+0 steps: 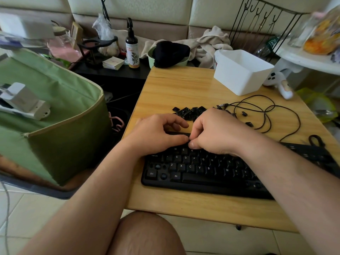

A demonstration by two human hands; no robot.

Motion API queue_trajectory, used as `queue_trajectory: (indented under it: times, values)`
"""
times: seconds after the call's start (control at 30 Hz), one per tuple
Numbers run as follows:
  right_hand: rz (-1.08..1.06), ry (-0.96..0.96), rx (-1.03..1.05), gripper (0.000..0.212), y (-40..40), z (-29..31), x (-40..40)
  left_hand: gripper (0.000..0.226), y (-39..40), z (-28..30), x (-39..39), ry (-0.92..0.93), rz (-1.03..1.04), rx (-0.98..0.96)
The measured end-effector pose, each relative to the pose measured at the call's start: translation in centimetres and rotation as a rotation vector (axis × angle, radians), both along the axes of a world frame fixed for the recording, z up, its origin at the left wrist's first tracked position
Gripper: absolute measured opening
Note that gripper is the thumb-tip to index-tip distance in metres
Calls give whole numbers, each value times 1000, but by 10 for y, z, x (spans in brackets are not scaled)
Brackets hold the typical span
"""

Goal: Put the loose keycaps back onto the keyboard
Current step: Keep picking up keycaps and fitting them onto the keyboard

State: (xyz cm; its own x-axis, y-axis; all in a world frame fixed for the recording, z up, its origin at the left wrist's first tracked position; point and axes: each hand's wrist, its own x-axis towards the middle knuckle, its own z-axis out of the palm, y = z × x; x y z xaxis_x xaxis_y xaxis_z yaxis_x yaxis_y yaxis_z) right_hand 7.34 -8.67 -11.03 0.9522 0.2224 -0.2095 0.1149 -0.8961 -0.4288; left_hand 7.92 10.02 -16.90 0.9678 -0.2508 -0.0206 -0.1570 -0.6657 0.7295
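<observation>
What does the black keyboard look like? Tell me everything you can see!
The keyboard is black, looks plastic, and lies flat on the wooden table near its front edge, angled slightly. White letters mark most keys. A few slots at its left end have no caps, showing round stems. Both hands, left hand and right hand, rest over its top rows, hiding them. Its right end is covered by a forearm.

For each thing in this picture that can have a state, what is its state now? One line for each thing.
keyboard: flat on the table, some keycaps missing at lower left
loose keycaps: heaped on the table behind the hands
left hand: fingers curled at the keyboard's top rows
right hand: fingers curled, thumb tip meeting the left thumb
white bin: upright, open top
black cable: loose, coiled on the table
spray bottle: upright, capped
</observation>
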Motion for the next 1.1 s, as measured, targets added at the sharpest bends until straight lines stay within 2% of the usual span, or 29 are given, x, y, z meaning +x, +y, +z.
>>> queue_trajectory:
  times: [0.3, 0.47, 0.57, 0.63, 0.67, 0.77, 0.83, 1.1]
  values:
    - [10, -79, 3, 16, -1, -11, -10, 52, 0, 3, 0, 51, 9, -7]
    - [33, -131, -52, 19, 3, -15, -8, 38, -3, 3, -1, 31, 38, 28]
    - [-13, -77, 82, 14, -9, -15, -3, 35, -4, 1, -1, 67, 93, -96]
    - [-101, -120, 234, 11, -21, -14, 4, 13, -5, 3, 0, 94, 180, -256]
    - [-137, -165, 268, 10, -27, -14, 9, 9, -5, 3, 1, 84, 241, -306]
    - [-168, -265, 203, 5, -40, -21, 23, 22, 0, -2, 4, 0, 391, -347]
    - [-151, -264, 168, 5, -41, -27, 29, 26, 2, -5, 6, -34, 439, -342]
    - [-88, -293, -45, 21, -16, -38, 40, 16, -3, -6, 8, -56, 397, -206]
